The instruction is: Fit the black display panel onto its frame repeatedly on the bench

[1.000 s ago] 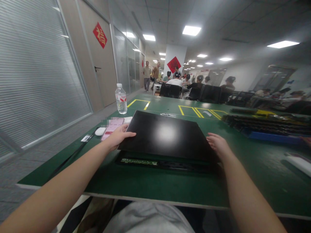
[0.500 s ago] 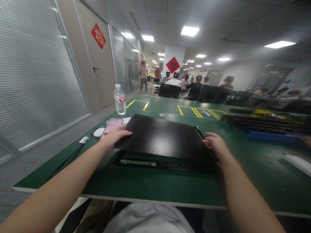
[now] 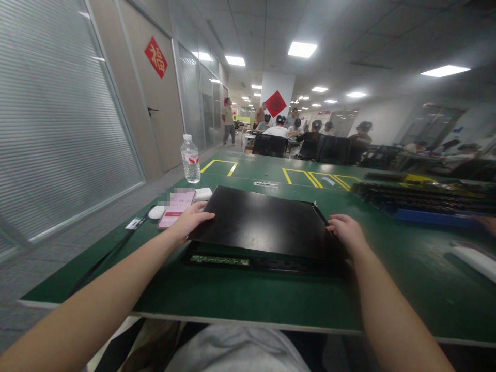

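A thin, glossy black screen panel [image 3: 259, 219] is held tilted over a black frame [image 3: 294, 264] that lies on the green table. Along the frame's near edge a strip of green circuit board [image 3: 220, 260] shows. My left hand [image 3: 194, 221] grips the panel's left edge, thumb on top and fingers underneath, partly hidden. At the right edge, my right hand [image 3: 343, 227] is closed with its fingertips against the panel's side, close to the raised rim of the frame. The panel covers most of the frame's inside.
Left of the panel are a pink-screened phone [image 3: 178, 206], a white round object [image 3: 156, 212], a black strap [image 3: 112, 248] and a water bottle [image 3: 190, 160]. Stacked dark frames [image 3: 418, 194] and a blue tray [image 3: 437, 217] stand at the right. Several people sit beyond the table.
The panel has shifted slightly to the right and lower toward the frame. My left hand has moved right with it, and my right hand has moved a little.
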Tool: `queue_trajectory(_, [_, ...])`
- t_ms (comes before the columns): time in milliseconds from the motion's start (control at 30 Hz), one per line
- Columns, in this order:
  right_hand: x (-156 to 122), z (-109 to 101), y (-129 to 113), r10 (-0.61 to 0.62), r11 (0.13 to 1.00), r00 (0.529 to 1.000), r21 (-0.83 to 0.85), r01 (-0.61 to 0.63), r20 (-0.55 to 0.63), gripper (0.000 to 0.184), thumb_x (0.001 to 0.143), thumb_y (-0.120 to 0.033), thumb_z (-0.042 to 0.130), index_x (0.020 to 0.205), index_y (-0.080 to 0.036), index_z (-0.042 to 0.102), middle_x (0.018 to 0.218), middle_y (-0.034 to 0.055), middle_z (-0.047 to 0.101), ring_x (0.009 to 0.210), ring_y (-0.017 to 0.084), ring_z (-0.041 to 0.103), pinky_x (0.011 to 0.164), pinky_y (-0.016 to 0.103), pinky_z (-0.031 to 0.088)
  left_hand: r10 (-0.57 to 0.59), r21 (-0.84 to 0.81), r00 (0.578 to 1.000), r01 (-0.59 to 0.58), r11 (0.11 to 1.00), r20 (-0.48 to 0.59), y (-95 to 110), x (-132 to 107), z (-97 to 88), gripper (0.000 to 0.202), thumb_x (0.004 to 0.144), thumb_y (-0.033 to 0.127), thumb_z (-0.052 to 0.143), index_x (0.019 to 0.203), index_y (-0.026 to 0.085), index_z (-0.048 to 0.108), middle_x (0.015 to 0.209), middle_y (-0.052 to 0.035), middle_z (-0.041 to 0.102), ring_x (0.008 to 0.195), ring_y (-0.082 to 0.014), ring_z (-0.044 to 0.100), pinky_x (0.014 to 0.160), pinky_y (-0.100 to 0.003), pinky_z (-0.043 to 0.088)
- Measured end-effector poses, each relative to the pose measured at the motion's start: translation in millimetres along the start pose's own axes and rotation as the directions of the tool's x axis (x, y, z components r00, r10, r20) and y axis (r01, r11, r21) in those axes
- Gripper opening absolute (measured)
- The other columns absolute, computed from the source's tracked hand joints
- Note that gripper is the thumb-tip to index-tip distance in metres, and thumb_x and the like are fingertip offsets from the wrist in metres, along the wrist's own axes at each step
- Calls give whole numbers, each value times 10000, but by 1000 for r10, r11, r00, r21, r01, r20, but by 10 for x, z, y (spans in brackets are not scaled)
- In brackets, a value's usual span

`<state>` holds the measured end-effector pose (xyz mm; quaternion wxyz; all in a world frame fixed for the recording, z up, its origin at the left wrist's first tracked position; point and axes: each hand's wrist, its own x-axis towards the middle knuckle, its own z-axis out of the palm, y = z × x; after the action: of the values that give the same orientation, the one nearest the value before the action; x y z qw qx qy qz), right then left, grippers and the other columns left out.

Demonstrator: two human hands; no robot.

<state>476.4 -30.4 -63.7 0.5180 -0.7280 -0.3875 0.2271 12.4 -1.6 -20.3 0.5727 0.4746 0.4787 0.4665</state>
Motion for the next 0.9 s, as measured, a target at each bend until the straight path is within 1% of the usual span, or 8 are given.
queue_trajectory(133, [7, -21, -4, -3, 998, 1000, -66, 2, -17, 362, 629, -307, 660, 974, -201, 658, 619, 33, 698, 630, 228, 676, 606, 322, 466, -8, -15, 1000, 8, 1000, 19, -9, -6, 0, 501, 617, 189, 778, 1095, 187, 629, 838, -40, 772, 679, -239, 743, 599, -323, 590])
queue_trajectory(267, [5, -33, -8, -4, 994, 999, -111, -1, -44, 370, 632, -324, 664, 982, -203, 670, 623, 29, 697, 662, 234, 679, 640, 333, 470, -12, -32, 1000, 13, 999, 28, -5, -12, 14, 553, 590, 168, 780, 1121, 183, 630, 869, -48, 774, 711, -250, 745, 632, -336, 596])
queue_trajectory(367, [-11, -37, -21, -4, 991, 999, -135, -2, -46, 384, 638, -332, 660, 998, -199, 675, 630, 30, 698, 674, 238, 678, 647, 337, 467, -10, -54, 999, 12, 998, 32, -1, -21, 31, 560, 573, 134, 768, 1115, 187, 635, 890, -47, 776, 755, -254, 749, 618, -317, 589])
queue_trajectory(433, [-30, -40, -44, -2, 983, 999, -181, -6, -47, 390, 651, -345, 651, 1014, -203, 677, 646, 30, 705, 694, 241, 679, 658, 339, 464, -18, -65, 999, 20, 998, 30, -2, -24, 41, 562, 563, 110, 764, 1105, 179, 636, 896, -51, 777, 767, -247, 751, 606, -294, 583])
queue_trajectory(500, [-54, -42, -75, -5, 970, 999, -243, -7, -49, 388, 669, -345, 637, 1028, -205, 679, 668, 34, 713, 724, 240, 679, 670, 338, 457, -28, -73, 999, 30, 997, 27, -8, -23, 48, 577, 547, 92, 769, 1103, 164, 633, 888, -58, 778, 755, -240, 750, 597, -279, 576])
queue_trajectory(600, [-85, -44, -119, -3, 951, 999, -309, -10, -42, 385, 696, -333, 618, 1055, -206, 677, 706, 40, 724, 763, 235, 679, 674, 327, 445, -39, -73, 998, 42, 996, 41, -17, -15, 52, 587, 539, 83, 773, 1105, 152, 633, 866, -67, 780, 721, -242, 748, 582, -284, 569])
queue_trajectory(733, [-123, -43, -164, 3, 930, 1000, -367, -12, -27, 361, 721, -326, 610, 1062, -225, 674, 740, 29, 730, 788, 225, 676, 677, 316, 436, -41, -79, 999, 43, 996, 34, -23, 2, 48, 581, 551, 71, 765, 1110, 151, 627, 860, -62, 780, 665, -226, 738, 572, -290, 566])
queue_trajectory(900, [-180, -41, -234, 12, 911, 1000, -411, -19, -19, 317, 748, -315, 596, 1043, -234, 679, 757, 22, 733, 792, 217, 668, 688, 313, 432, -60, -44, 998, 60, 997, 15, -27, 16, 39, 525, 559, 87, 767, 1059, 128, 613, 767, -57, 764, 612, -206, 720, 556, -272, 555])
